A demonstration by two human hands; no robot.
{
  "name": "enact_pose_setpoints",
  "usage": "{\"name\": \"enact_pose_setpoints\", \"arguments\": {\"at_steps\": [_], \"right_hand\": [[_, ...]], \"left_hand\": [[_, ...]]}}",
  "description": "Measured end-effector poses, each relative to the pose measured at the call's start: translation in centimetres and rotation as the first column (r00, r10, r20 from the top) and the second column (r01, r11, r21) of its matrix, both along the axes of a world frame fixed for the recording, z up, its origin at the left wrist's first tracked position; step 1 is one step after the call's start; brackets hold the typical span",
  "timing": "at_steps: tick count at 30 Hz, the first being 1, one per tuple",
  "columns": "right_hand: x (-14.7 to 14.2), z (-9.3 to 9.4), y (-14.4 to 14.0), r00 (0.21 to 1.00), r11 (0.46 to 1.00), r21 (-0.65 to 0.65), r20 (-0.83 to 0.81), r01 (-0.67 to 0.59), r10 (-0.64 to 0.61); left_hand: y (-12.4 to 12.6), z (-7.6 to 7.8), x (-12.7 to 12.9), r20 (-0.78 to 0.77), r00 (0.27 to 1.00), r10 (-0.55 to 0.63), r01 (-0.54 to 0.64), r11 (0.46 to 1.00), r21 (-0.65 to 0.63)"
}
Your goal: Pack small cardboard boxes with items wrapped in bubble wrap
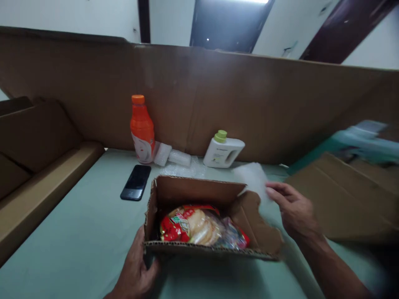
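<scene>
A small corrugated cardboard box (199, 216) with ragged, torn flaps sits open near the front edge of the pale green desk (77, 232). Inside lies a glossy red packet of round biscuits (199, 226). The left hand (135, 270) grips the box's near left corner, fingers curled on the wall. The right hand (291, 209) pinches a soft white sheet of bubble wrap (254, 176) just beside the box's right flap. Along the desk's far edge stand an orange plastic bottle (141, 131) and a white jug with a green cap (222, 151); a flat black phone (136, 182) lies nearer.
</scene>
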State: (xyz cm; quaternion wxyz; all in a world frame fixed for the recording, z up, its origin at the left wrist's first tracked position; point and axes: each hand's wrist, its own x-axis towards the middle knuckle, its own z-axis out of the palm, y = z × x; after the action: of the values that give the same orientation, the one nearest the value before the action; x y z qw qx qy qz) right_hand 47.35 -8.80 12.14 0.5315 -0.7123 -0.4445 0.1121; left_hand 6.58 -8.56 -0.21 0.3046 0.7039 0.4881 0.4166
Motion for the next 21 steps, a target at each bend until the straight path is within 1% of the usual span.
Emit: {"name": "enact_pose_setpoints", "arguments": {"at_steps": [2, 3, 4, 5, 7, 8, 9, 10, 11, 12, 13, 14, 15, 16, 18, 21], "right_hand": [[2.0, -0.9, -5.0, 0.980, 0.993, -0.113, -0.190, 0.040, -0.061], [2.6, -1.4, -7.0, 0.969, 0.983, -0.170, -0.223, 0.065, -0.102], [3.0, -1.8, -8.8, 0.968, 0.972, -0.206, -0.200, 0.112, -0.154], [3.0, -2.0, -10.4, 0.965, 0.961, -0.209, -0.147, 0.184, -0.217], [1.8, -2.1, -12.7, 0.948, 0.943, -0.130, -0.048, 0.308, -0.316], [0.6, -1.9, -13.5, 0.948, 0.945, -0.086, -0.018, 0.317, -0.319], [-0.8, -1.8, -14.0, 0.962, 0.960, -0.065, 0.006, 0.271, -0.271], [-2.5, -1.7, -14.4, 0.983, 0.981, -0.070, 0.030, 0.181, -0.179], [-4.2, -1.6, -14.5, 0.997, 0.994, -0.091, 0.050, 0.063, -0.059], [-5.9, -1.7, -14.3, 0.996, 0.991, -0.118, 0.059, -0.063, 0.070], [-7.4, -2.0, -14.0, 0.980, 0.973, -0.142, 0.057, -0.180, 0.189], [-8.8, -2.3, -13.4, 0.958, 0.949, -0.160, 0.045, -0.272, 0.282], [-9.8, -2.6, -12.8, 0.937, 0.925, -0.174, 0.028, -0.339, 0.348], [-10.6, -2.9, -12.0, 0.920, 0.905, -0.182, 0.010, -0.384, 0.392], [-11.5, -3.5, -10.2, 0.905, 0.887, -0.191, -0.014, -0.420, 0.426], [-11.5, -3.8, -7.7, 0.915, 0.895, -0.193, -0.045, -0.402, 0.401]], "left_hand": [[0.1, -0.2, -0.6, -0.014, 1.000, -0.011, 0.010, 1.000, -0.029], [0.3, 0.0, -0.8, -0.018, 1.000, -0.015, 0.014, 0.999, -0.044], [0.4, 0.2, -0.9, -0.021, 1.000, -0.020, 0.018, 0.998, -0.057], [0.5, 0.6, -0.9, -0.023, 0.999, -0.024, 0.022, 0.997, -0.068], [0.7, 1.6, -0.7, -0.030, 0.999, -0.027, 0.024, 0.995, -0.093], [0.8, 2.0, -0.6, -0.035, 0.999, -0.021, 0.017, 0.993, -0.114], [0.8, 2.5, -0.5, -0.039, 0.999, -0.014, 0.008, 0.990, -0.138], [0.8, 2.9, -0.4, -0.037, 0.999, -0.011, 0.005, 0.987, -0.161], [0.8, 3.3, -0.4, -0.029, 0.999, -0.014, 0.009, 0.983, -0.181], [0.8, 3.6, -0.4, -0.013, 1.000, -0.023, 0.020, 0.981, -0.194], [0.8, 3.9, -0.4, 0.006, 0.999, -0.037, 0.037, 0.979, -0.202], [0.7, 4.1, -0.5, 0.026, 0.998, -0.053, 0.058, 0.976, -0.209], [0.7, 4.4, -0.5, 0.045, 0.996, -0.071, 0.079, 0.973, -0.218], [0.6, 4.6, -0.5, 0.060, 0.994, -0.090, 0.102, 0.968, -0.231], [0.7, 5.1, -0.2, 0.083, 0.990, -0.113, 0.131, 0.959, -0.251], [1.3, 5.9, 1.2, 0.087, 0.991, -0.104, 0.123, 0.962, -0.245]]}}
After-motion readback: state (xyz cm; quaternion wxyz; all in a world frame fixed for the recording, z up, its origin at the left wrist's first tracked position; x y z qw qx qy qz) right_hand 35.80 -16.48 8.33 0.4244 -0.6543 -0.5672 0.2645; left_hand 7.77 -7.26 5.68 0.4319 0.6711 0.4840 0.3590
